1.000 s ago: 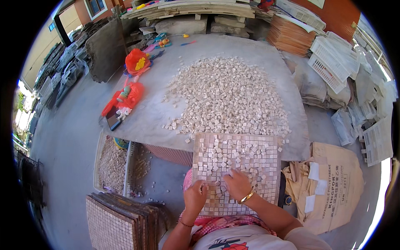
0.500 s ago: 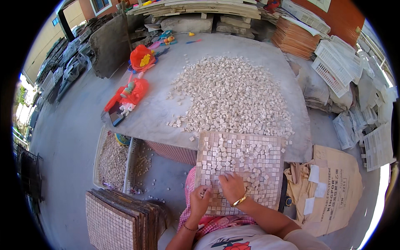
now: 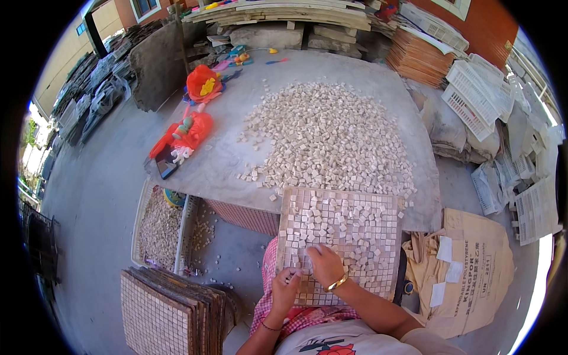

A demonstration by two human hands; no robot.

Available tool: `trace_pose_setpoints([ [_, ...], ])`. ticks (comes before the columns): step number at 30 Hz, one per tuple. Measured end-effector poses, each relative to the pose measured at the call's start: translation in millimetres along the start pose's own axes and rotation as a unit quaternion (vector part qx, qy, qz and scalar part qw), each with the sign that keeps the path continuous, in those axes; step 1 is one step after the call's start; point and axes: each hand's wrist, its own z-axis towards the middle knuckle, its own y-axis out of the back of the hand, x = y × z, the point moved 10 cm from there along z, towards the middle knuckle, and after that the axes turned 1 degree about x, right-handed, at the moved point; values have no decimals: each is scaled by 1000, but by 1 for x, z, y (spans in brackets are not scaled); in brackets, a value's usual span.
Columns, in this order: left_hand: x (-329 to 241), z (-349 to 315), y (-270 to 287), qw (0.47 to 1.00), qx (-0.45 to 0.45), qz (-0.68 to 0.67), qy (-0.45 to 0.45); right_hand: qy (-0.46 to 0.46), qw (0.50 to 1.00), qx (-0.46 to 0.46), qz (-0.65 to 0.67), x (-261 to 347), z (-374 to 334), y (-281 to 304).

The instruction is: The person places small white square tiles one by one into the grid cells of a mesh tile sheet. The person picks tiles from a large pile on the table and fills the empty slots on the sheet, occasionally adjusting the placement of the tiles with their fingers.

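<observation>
A square gridded tray [image 3: 283, 228] lies across my lap, its far edge against the stone table. Small whitish stone cubes fill many of its cells, and loose cubes [image 3: 362, 255] are scattered on top. Over the tray's near left part, my right hand [image 3: 327, 267] is closed with its fingertips down at the grid; what they pinch is hidden. My left hand [image 3: 286, 290] is curled at the tray's left edge, fingers pressed together; something small and pale may be between them, too small to tell. Beyond the tray spreads a large heap of stone cubes [image 3: 334, 139].
The stone table [image 3: 231, 160] carries red plastic bags [image 3: 198, 129], a phone [image 3: 168, 168] and toys. Left below stand a white crate [image 3: 141, 236] of cubes and a stack of filled trays [image 3: 157, 313]. A flattened paper sack [image 3: 482, 266] lies right; white plastic baskets [image 3: 473, 100] sit behind.
My right hand has shifted slightly left and nearer to my left hand. My left hand's fingers have turned a little; the tray and heap look the same.
</observation>
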Motion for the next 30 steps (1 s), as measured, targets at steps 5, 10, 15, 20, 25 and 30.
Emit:
trace_pose_setpoints([
  [5,22,-13,-8,971,17,-177,160,-4,987,50,155,17,-13,9],
  [10,39,-30,-36,922,128,-256,261,-2,991,35,127,6,-19,19],
  [15,54,-42,-50,896,182,-287,285,8,999,-13,-48,-15,13,24],
  [20,51,-40,-44,898,159,-302,277,4,991,55,-120,-22,24,4],
  [25,50,-37,-43,877,174,-360,265,69,997,28,7,-8,11,18],
  [30,36,-39,-52,867,151,-381,282,25,970,198,136,14,-18,22],
])
